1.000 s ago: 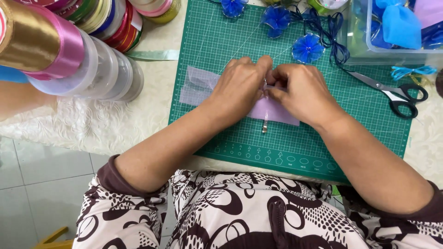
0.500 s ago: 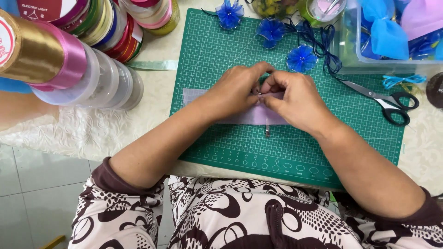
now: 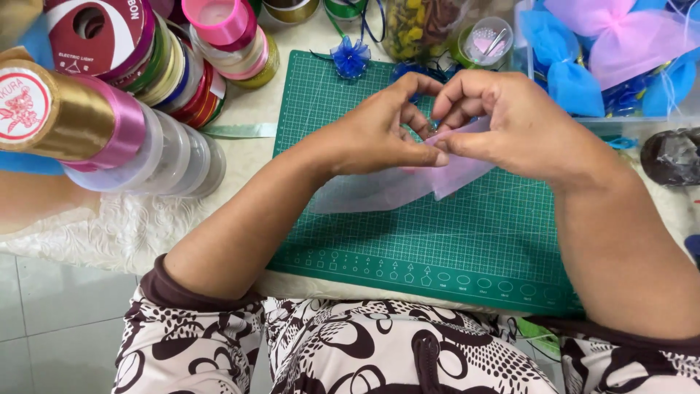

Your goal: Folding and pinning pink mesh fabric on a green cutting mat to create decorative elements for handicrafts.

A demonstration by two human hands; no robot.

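Observation:
Both my hands are raised a little above the green cutting mat (image 3: 467, 241), pinching a strip of sheer pink ribbon fabric (image 3: 408, 186) between them. My left hand (image 3: 383, 131) grips it with thumb and forefinger; my right hand (image 3: 510, 124) meets it fingertip to fingertip and holds the fabric's upper edge. The fabric hangs down to the left and touches the mat. A small blue ribbon flower (image 3: 350, 57) lies on the mat's far edge, apart from both hands.
Stacked ribbon spools (image 3: 146, 80) in gold, pink, red and clear fill the left side. A clear box (image 3: 620, 120) at the back right holds blue and pink sheer bows (image 3: 612, 44). A jar of small pieces (image 3: 423, 25) stands behind the mat. A dark lump (image 3: 671, 157) sits at the right.
My hands have lifted the pink fabric off the mat and brought it nearer. The view has shifted, so the scissors at the right are out of sight.

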